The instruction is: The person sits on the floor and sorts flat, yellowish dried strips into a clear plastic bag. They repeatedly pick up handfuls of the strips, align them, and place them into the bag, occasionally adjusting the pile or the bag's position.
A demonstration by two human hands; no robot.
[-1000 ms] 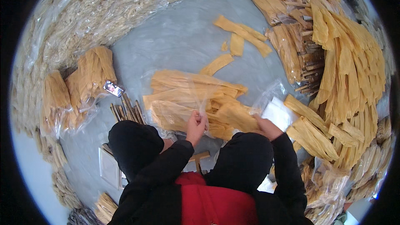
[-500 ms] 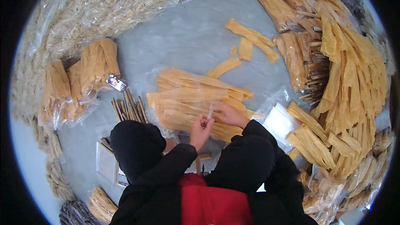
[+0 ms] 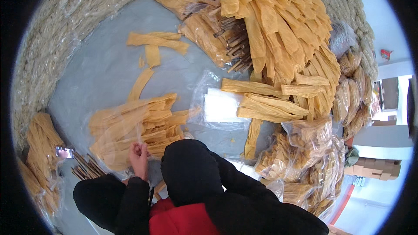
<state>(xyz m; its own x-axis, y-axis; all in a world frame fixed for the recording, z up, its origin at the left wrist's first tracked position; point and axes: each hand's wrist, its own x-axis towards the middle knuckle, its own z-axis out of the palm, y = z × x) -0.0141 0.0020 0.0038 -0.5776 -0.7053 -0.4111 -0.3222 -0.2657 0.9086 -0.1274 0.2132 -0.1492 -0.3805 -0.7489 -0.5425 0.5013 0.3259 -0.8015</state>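
My left hand (image 3: 138,159) is closed in a pinch on the edge of a clear plastic bag (image 3: 138,137). The thin film spreads over a pile of yellow-tan, wrinkled flat strips (image 3: 161,115) on the floor in front of me. My right arm reaches forward past my right knee. Most of my right hand (image 3: 188,135) is hidden behind that knee; only a small patch of skin shows, close to the right end of the pile. Beyond it lies a white stack of sheets (image 3: 222,105) on clear plastic.
A large heap of tan strips (image 3: 278,26) rises at the far right, with sticks (image 3: 235,39) beside it. Bagged bundles (image 3: 300,156) lie on the right. More sticks (image 3: 87,167) and a phone (image 3: 64,152) lie at left. Pale, plastic-wrapped bundles (image 3: 96,8) line the far left.
My view has turned right, so the scene has shifted left. My hands were together at the film; now the right has moved away behind my knee while the left stays on the plastic.
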